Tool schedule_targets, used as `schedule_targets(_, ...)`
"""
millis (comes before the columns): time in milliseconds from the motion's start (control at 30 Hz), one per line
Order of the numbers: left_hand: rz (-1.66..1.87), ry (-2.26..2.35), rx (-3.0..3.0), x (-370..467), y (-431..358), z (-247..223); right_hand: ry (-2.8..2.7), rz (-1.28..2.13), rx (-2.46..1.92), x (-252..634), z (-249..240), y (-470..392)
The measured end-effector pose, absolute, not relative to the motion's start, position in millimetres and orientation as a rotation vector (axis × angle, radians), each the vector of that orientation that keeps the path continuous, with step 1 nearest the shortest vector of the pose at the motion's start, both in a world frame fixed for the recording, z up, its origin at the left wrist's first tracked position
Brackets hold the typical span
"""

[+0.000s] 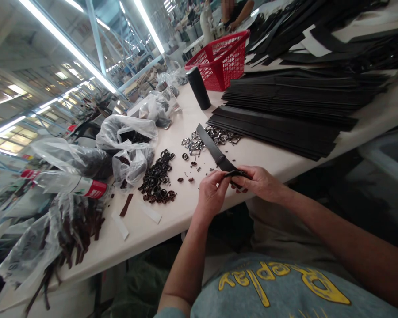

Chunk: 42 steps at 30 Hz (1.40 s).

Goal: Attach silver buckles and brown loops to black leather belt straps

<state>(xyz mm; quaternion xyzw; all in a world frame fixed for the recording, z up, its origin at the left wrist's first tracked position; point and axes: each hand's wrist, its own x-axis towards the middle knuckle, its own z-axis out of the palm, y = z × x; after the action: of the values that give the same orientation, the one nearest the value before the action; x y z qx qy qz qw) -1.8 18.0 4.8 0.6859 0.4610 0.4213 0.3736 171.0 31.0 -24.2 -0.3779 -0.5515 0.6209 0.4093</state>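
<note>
Both hands closed on black strap (pixel 212 145) near table (pixel 182 214) edge – left hand (pixel 210 192) pinching bent near end, right hand (pixel 260 182) gripping beside it, fingers curled; exact grip partly hidden. Strap's far end reaches over metal buckles (pixel 223 135). Risks: loose pinch could let the bend spring open; a sharp tug or swing could drag buckles along – or scuff the strap's surface
</note>
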Motion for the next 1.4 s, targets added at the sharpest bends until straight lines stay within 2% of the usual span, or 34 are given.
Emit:
schedule_targets(100, 1.064, 1.188, 1.683, -1.1, 24.2, -1.2, -1.354, 1.515, -1.001, 168.5, -21.9, 29.0)
schedule_targets(333, 1.269, 1.162, 1.266, 15.6, 26.7, -18.5, -1.322, 1.386, -0.996, 165.5, -18.0, 26.6)
schedule_targets(767, 1.338, 0.973, 0.497, 16.1, 39.8, -2.3, -1.503, 1.309, -1.092, 160.9, -22.2, 24.5)
schedule_targets(1167, 1.339, 0.831, 0.521, 29.3, 17.9, -7.7, -1.49, 1.299, -1.181, 154.4, -23.9, 33.0)
schedule_targets(1400, 1.437, 0.764, 0.717, 32.9, 12.2, -15.8, -1.441, 1.44, -1.093, 158.6, -20.0, 34.7)
